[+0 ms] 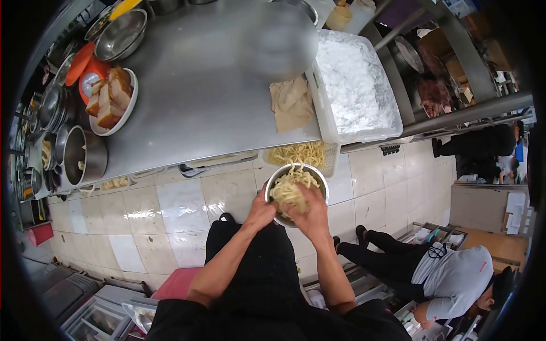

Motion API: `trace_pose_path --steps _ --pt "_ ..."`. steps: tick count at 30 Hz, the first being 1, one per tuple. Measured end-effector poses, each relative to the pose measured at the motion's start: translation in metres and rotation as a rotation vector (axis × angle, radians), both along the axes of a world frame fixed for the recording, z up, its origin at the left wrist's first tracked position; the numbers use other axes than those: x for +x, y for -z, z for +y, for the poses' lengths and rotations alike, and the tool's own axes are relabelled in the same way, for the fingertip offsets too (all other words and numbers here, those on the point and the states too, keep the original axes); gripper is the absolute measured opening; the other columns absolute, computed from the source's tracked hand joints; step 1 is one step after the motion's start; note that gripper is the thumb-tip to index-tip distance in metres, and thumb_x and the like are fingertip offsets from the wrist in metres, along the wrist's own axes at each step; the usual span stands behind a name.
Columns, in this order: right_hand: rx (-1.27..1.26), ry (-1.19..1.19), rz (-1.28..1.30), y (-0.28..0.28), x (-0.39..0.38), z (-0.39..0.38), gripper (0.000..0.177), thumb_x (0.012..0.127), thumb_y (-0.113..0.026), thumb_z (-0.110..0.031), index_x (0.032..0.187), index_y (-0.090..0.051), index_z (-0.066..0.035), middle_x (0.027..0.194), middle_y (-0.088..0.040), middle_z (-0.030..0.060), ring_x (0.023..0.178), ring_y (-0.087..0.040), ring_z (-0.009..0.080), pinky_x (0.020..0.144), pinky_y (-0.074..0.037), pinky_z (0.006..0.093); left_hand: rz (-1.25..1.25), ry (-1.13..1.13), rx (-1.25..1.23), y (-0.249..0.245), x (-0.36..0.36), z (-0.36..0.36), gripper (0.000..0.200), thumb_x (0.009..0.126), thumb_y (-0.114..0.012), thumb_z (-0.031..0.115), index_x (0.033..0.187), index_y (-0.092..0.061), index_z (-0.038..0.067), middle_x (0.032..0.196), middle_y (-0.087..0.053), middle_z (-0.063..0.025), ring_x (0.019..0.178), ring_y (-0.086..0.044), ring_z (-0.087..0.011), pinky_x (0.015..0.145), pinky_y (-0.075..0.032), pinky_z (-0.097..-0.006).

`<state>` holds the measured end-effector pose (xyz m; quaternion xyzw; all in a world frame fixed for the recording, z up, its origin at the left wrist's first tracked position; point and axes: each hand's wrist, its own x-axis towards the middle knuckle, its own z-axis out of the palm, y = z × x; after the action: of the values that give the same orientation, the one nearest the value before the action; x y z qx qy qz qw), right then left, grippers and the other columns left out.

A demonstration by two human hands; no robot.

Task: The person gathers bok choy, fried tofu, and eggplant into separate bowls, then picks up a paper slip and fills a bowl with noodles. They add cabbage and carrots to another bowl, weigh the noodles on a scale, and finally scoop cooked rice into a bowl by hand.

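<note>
A round metal bowl holds thick, pale yellow noodles in front of my body. My left hand grips the bowl's left rim, fingers closed around its side. Inside the bowl, my right hand is closed on some of the noodles; its fingertips are partly buried and slightly blurred. A few strands hang over the far rim toward a white basket, which holds more of the same noodles just under the counter's edge.
Beyond the bowl runs a steel counter with a tub of white powder, a folded cloth and a plate of meat chunks. Metal bowls crowd its left end. A co-worker bends at the lower right.
</note>
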<state>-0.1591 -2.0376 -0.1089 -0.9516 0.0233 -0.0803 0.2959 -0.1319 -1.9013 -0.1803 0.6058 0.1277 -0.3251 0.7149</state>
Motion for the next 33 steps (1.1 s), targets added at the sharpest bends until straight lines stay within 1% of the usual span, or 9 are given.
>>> trace_pose_path --steps 4,7,11,16,18,21,24,29,33 --pt "0.009 -0.062 0.203 -0.016 -0.004 -0.005 0.042 0.074 -0.064 -0.003 0.115 -0.056 -0.003 0.110 -0.058 0.0222 0.087 -0.063 0.0312 0.075 -0.050 0.0312 -0.145 -0.087 -0.041 0.028 -0.001 0.005 0.062 0.070 -0.048 -0.010 0.130 -0.041 0.006 0.105 -0.061 -0.0103 0.086 -0.060 -0.0177 0.069 -0.052 -0.0281" --pt "0.291 0.108 0.099 -0.005 0.010 -0.032 0.025 0.077 -0.060 -0.003 0.102 -0.064 -0.001 0.092 -0.066 0.0166 0.073 -0.066 0.0249 0.068 -0.051 0.0298 0.122 -0.094 -0.084 0.021 0.003 0.012 0.060 0.067 -0.044 -0.011 0.126 -0.044 0.001 0.108 -0.060 -0.0108 0.093 -0.058 -0.0181 0.078 -0.049 -0.0285" --pt "0.143 0.343 0.194 0.073 0.078 -0.095 0.029 0.074 -0.061 -0.005 0.102 -0.061 0.002 0.096 -0.063 0.0209 0.084 -0.064 0.0327 0.073 -0.050 0.0358 0.223 -0.052 -0.066 0.017 0.003 0.015 0.063 0.066 -0.046 -0.010 0.128 -0.043 0.000 0.110 -0.059 -0.0114 0.095 -0.058 -0.0179 0.080 -0.048 -0.0286" --pt "-0.600 0.058 0.221 0.157 0.130 -0.094 0.064 0.064 -0.072 -0.033 0.114 -0.055 0.002 0.092 -0.064 0.0196 0.087 -0.063 0.0354 0.079 -0.051 0.0379 0.133 -0.093 0.025 0.028 -0.008 0.015 0.060 0.066 -0.047 -0.009 0.126 -0.044 0.000 0.106 -0.060 -0.0104 0.092 -0.058 -0.0173 0.079 -0.047 -0.0272" --pt "-0.612 0.062 0.331 0.169 0.138 -0.095 0.057 0.066 -0.070 -0.033 0.110 -0.058 0.002 0.094 -0.064 0.0202 0.089 -0.061 0.0371 0.081 -0.050 0.0384 0.123 -0.121 0.011 0.029 -0.008 0.015 0.058 0.067 -0.048 -0.008 0.125 -0.045 -0.001 0.103 -0.060 -0.0095 0.088 -0.057 -0.0167 0.077 -0.047 -0.0271" --pt "-0.350 0.141 0.533 0.174 0.145 -0.112 0.049 0.067 -0.069 -0.031 0.102 -0.062 0.002 0.091 -0.064 0.0192 0.087 -0.062 0.0359 0.080 -0.050 0.0397 0.226 -0.100 -0.021 0.021 -0.005 0.014 0.056 0.067 -0.047 -0.007 0.123 -0.045 -0.002 0.100 -0.060 -0.0089 0.085 -0.057 -0.0160 0.075 -0.046 -0.0266" --pt "-0.230 0.183 0.244 0.163 0.128 -0.120 0.038 0.069 -0.070 -0.024 0.096 -0.064 0.001 0.088 -0.064 0.0211 0.081 -0.063 0.0353 0.077 -0.050 0.0390 0.128 -0.149 -0.029 0.024 -0.008 0.009 0.055 0.068 -0.047 -0.006 0.123 -0.045 -0.002 0.099 -0.061 -0.0088 0.084 -0.057 -0.0156 0.072 -0.047 -0.0263" --pt "0.603 0.529 0.173 0.067 0.094 -0.096 0.022 0.078 -0.064 -0.004 0.098 -0.062 0.004 0.078 -0.065 0.0114 0.067 -0.062 0.0157 0.050 -0.050 0.0274 0.230 -0.043 -0.011 0.017 -0.003 0.003 0.055 0.069 -0.047 -0.006 0.124 -0.045 -0.001 0.101 -0.061 -0.0101 0.086 -0.058 -0.0171 0.072 -0.049 -0.0281" --pt "0.708 0.517 -0.158 0.029 0.076 -0.089 0.015 0.083 -0.060 -0.002 0.097 -0.062 0.002 0.084 -0.062 0.0080 0.066 -0.058 0.0089 0.045 -0.049 0.0211 0.098 0.005 0.033 0.035 -0.009 -0.004 0.058 0.069 -0.047 -0.006 0.127 -0.044 0.001 0.105 -0.060 -0.0115 0.089 -0.058 -0.0202 0.074 -0.050 -0.0302"
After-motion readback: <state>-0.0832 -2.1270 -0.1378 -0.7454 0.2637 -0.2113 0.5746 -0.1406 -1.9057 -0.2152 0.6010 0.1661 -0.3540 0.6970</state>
